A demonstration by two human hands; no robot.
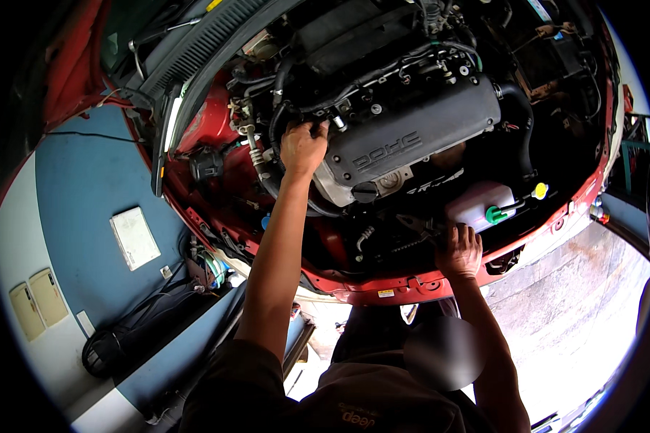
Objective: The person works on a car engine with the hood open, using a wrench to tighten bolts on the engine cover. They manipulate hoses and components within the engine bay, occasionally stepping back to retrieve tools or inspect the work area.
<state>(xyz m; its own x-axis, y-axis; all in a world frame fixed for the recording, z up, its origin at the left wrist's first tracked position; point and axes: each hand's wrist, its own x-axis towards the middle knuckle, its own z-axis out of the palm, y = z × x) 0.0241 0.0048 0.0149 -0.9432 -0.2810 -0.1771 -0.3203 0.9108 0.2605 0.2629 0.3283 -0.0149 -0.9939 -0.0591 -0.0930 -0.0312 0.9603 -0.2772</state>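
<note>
My left hand (305,150) reaches over the engine to the left end of the black valve cover (419,133). Its fingers are bent and pressed together among hoses and wiring; what they grip is hidden. A small bright metal cylinder (339,123) stands just right of the fingertips. By the front edge of the engine bay, my right hand (461,252) is curled, with dark pliers (416,224) jutting out to its left. Their handles are mostly hidden in shadow and behind the hand. Close beyond that hand sits a pale plastic reservoir (477,203) with a green cap (495,215).
The red front crossmember (404,287) runs between my body and the engine. A black oil filler cap (365,192) sits on the engine's near left corner. A thick black hose (525,130) curves down at right. Cables (123,339) hang by the blue wall at left.
</note>
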